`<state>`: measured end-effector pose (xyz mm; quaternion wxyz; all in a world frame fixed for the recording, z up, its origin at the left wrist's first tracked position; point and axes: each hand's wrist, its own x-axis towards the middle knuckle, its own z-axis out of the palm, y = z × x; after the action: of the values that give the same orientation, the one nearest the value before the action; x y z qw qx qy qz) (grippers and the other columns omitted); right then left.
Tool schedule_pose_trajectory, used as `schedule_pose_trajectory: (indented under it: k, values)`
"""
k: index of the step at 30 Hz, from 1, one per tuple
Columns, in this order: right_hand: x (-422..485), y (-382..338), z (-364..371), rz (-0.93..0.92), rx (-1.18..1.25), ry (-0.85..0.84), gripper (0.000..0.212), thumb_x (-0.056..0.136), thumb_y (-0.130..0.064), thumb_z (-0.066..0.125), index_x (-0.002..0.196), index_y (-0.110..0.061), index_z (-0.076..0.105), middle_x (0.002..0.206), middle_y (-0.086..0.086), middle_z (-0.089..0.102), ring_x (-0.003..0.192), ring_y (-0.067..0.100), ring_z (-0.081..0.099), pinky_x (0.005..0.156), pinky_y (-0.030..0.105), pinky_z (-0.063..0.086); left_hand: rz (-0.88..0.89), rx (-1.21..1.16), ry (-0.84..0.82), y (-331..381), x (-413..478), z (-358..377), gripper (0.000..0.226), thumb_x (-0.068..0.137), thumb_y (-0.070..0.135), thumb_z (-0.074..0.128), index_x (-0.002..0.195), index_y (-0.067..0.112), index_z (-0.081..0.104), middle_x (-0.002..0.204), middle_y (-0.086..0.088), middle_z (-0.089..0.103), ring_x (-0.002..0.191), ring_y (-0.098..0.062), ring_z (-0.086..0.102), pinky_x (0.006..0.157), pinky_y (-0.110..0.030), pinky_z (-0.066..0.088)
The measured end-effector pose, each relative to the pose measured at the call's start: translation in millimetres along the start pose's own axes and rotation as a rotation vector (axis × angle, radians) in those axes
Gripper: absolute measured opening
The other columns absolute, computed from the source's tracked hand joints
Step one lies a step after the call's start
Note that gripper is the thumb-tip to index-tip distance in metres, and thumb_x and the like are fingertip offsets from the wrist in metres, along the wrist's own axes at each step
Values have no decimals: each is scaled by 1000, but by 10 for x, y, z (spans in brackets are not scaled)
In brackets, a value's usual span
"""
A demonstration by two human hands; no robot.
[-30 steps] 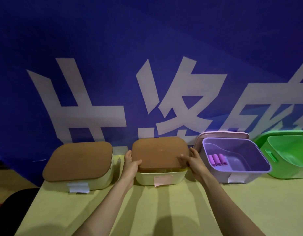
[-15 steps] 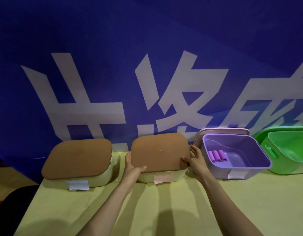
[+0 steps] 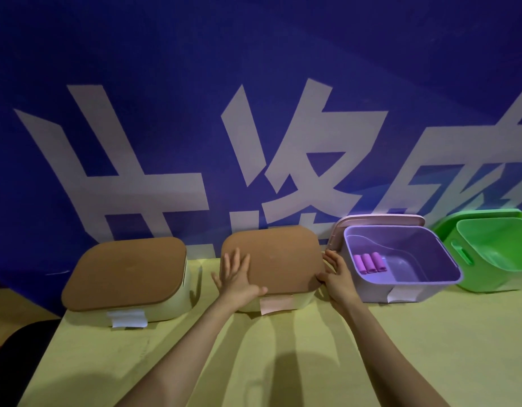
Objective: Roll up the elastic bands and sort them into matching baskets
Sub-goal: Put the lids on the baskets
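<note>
The left hand (image 3: 237, 277) is leaving its side grip and pressing flat on the lid (image 3: 280, 259), fingers spread. The right hand (image 3: 337, 277) is still pinching the lid's edge. The middle basket (image 3: 300, 301) is closing, probably finished. The rolled bands (image 3: 369, 262) are lying in the purple basket (image 3: 368, 292).

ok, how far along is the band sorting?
Done: three purple rolls lie in the open purple basket. In hand: the left hand lies flat on the brown lid of the middle basket, the right hand holds its right edge. Left: the green basket shows no rolls; the left lidded basket is closed, contents hidden.
</note>
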<state>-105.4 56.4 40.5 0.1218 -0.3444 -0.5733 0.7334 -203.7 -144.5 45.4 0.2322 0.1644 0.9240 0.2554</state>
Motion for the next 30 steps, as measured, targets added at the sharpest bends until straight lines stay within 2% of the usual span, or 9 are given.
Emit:
schedule_pose_trajectory:
  k: [3,6,9,12,17,20,23,27,30]
  values:
    - [7,16,-24,17,24,-4,62,86,20,45,136,-16,40,140,6,45,122,24,49,97,39,46,34,267,-11,151,80,6,109,75,68,58,153,19,0,159,0,-17,142,-20,-27,108,-54,-22]
    - [9,1,-15,25,-33,-5,58,87,15,49,136,-15,40,136,6,46,122,24,49,95,40,48,64,319,-62,274,163,-42,126,68,72,62,151,8,-7,158,-7,-19,143,-21,-26,116,-46,-15]
    - [45,-54,94,-175,-472,54,47,89,4,52,133,-14,44,134,6,50,122,24,49,96,38,47,65,240,-116,286,264,-62,138,60,73,69,150,11,-15,156,-3,-27,142,-18,-28,117,-41,-14]
    - [179,-56,292,-472,-899,-52,44,94,-9,50,137,-13,45,148,5,39,137,23,35,112,39,33,71,235,-129,231,299,-52,139,57,76,68,150,16,-17,154,1,-31,141,-15,-30,115,-39,-17]
    - [442,-3,497,-494,-1364,-55,61,101,-45,29,151,-12,16,160,7,9,148,25,0,120,40,1,73,247,-97,202,312,-3,140,55,81,65,150,18,-17,154,4,-32,140,-12,-30,114,-36,-18]
    - [468,81,508,-462,-1471,-5,68,99,-53,11,152,-11,1,161,7,-1,148,23,-7,118,36,-6,76,257,-102,191,343,2,139,56,80,64,150,18,-18,153,4,-33,139,-13,-32,112,-35,-19]
    - [486,135,514,-474,-1492,36,77,92,-58,-1,152,-11,-1,161,7,0,148,22,-5,115,34,-10,75,254,-101,178,369,25,138,57,79,65,149,18,-18,153,4,-33,139,-12,-33,112,-35,-20]
    - [522,154,533,-465,-1502,33,81,88,-60,-7,152,-11,1,161,8,2,148,22,-3,114,33,-10,74,252,-106,166,400,33,137,58,78,65,149,19,-18,153,4,-34,138,-12,-34,113,-35,-20]
    - [549,153,528,-445,-1499,24,75,95,-58,3,152,-10,3,161,8,4,148,22,-2,117,34,-6,74,254,-109,168,394,38,137,58,78,65,149,18,-19,153,4,-34,138,-11,-34,113,-35,-20]
